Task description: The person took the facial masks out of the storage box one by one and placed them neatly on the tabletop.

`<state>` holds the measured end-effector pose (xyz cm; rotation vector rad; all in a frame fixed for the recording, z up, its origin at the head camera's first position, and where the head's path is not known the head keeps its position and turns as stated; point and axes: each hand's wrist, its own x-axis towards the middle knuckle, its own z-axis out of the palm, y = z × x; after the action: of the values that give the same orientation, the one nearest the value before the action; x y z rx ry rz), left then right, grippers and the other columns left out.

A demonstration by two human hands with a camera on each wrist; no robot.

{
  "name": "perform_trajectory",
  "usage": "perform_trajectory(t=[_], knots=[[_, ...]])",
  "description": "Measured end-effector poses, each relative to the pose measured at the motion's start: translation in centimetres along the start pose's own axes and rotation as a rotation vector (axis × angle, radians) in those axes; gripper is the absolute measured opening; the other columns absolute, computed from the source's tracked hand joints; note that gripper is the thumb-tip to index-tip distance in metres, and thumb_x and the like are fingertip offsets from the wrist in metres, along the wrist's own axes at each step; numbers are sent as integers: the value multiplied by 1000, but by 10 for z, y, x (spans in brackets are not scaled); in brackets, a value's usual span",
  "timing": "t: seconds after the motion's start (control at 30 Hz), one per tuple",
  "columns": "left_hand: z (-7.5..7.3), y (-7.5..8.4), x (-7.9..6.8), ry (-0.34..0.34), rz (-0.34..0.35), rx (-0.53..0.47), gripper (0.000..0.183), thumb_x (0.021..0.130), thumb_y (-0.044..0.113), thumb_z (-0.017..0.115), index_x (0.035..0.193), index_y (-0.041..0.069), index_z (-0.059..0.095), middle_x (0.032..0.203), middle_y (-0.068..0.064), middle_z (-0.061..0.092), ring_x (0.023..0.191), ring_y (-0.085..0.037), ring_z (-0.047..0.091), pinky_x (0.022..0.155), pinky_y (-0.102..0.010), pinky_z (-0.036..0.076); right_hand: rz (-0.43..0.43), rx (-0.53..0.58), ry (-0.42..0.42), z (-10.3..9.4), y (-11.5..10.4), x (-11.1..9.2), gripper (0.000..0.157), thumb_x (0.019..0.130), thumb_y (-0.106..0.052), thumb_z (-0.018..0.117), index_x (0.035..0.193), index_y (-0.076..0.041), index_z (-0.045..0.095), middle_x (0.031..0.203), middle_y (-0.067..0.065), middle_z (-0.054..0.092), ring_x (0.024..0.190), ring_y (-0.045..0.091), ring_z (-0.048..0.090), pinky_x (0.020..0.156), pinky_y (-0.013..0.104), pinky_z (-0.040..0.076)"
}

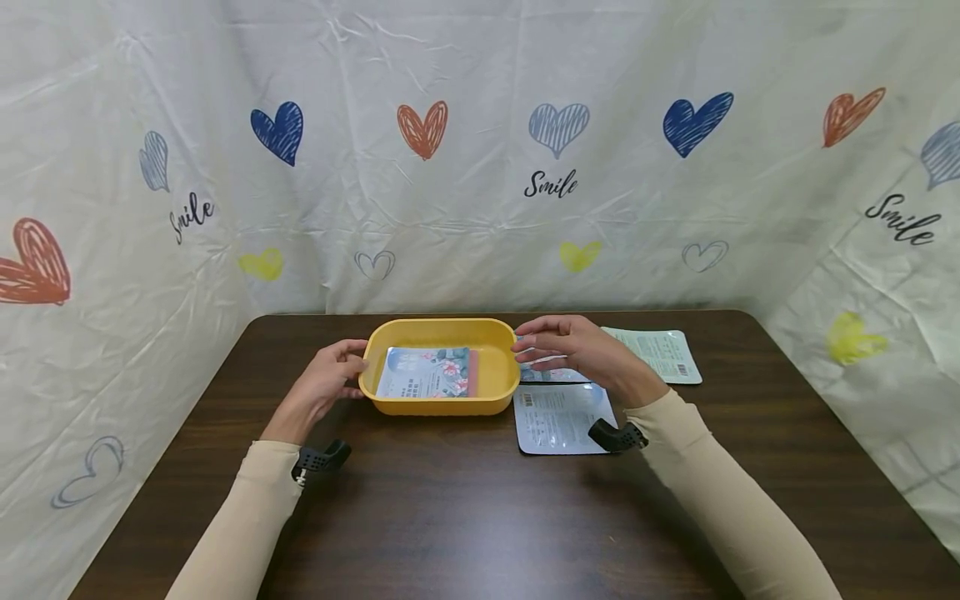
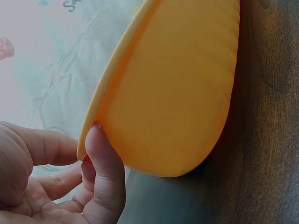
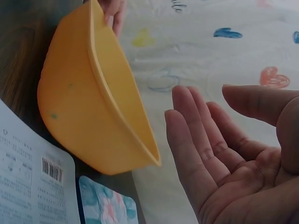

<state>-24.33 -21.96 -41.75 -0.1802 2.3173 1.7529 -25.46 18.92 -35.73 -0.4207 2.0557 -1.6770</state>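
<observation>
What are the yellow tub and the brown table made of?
The yellow tub looks like plastic with a satiny finish: its walls are thin, its rim molded.

The brown table could be wood or wood-look laminate, softly shiny, with streaky grain and a pale reflection.

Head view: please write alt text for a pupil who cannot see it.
A person's left hand pinches the rim of a yellow basin holding a floral packet, the open right hand beside the basin's opposite end. More packets lie to the right on a dark table before a heart-printed cloth.
</observation>
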Motion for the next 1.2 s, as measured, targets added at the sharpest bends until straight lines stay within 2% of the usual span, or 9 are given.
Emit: perform_trajectory(t=[0.27, 0.5, 0.63, 0.73, 0.9, 1.03, 1.2], knots=[[0, -2, 0, 4, 2, -2, 50, 103, 13, 53, 151, 7, 42, 122, -21, 54, 98, -29, 59, 73, -32, 61, -26, 49, -8, 14, -3, 16, 42, 100, -23, 64, 136, -2, 57, 136, 25, 61, 125, 40, 61, 101, 46, 53], [0, -5, -1, 7, 3, -10, 49, 103, 12, 52, 150, 6, 43, 123, -21, 54, 98, -29, 59, 72, -31, 60, -48, 127, -27, 27, -4, 29, 44, 100, -19, 63, 139, 0, 53, 138, 23, 60, 128, 40, 58, 103, 44, 51], [0, -4, -1, 3, 8, -16, 48, 103, 12, 52, 150, 6, 43, 122, -21, 54, 97, -29, 58, 71, -31, 60, -59, 130, -21, 34, -4, 37, 44, 99, -17, 65, 140, -2, 55, 139, 20, 61, 126, 33, 61, 105, 45, 50], [1, -4, -1, 6, 8, -15, 48, 103, 12, 52, 150, 7, 43, 122, -22, 54, 97, -30, 58, 72, -31, 60, -50, 138, -5, 38, 0, 44, 43, 97, -14, 68, 138, -4, 56, 137, 16, 62, 128, 35, 59, 106, 46, 50], [0, -4, 0, 7, 5, -14, 48, 103, 13, 53, 150, 8, 44, 123, -21, 54, 97, -31, 59, 72, -31, 60, -37, 144, 6, 44, 3, 52, 43, 98, -9, 65, 140, -5, 55, 141, 20, 58, 132, 36, 55, 106, 45, 49], [0, -2, 1, 8, 1, -13, 48, 104, 14, 53, 150, 8, 43, 125, -22, 54, 98, -32, 59, 72, -31, 60, -35, 147, 0, 49, 1, 57, 46, 100, -7, 61, 144, -4, 49, 145, 24, 53, 135, 38, 51, 111, 50, 44], [0, -2, 1, 8, -3, -12, 47, 104, 13, 52, 150, 8, 44, 127, -23, 53, 101, -34, 59, 72, -31, 60, -28, 111, -2, 57, 1, 64, 53, 99, -8, 64, 148, -4, 45, 149, 25, 49, 137, 40, 49, 113, 53, 40]])
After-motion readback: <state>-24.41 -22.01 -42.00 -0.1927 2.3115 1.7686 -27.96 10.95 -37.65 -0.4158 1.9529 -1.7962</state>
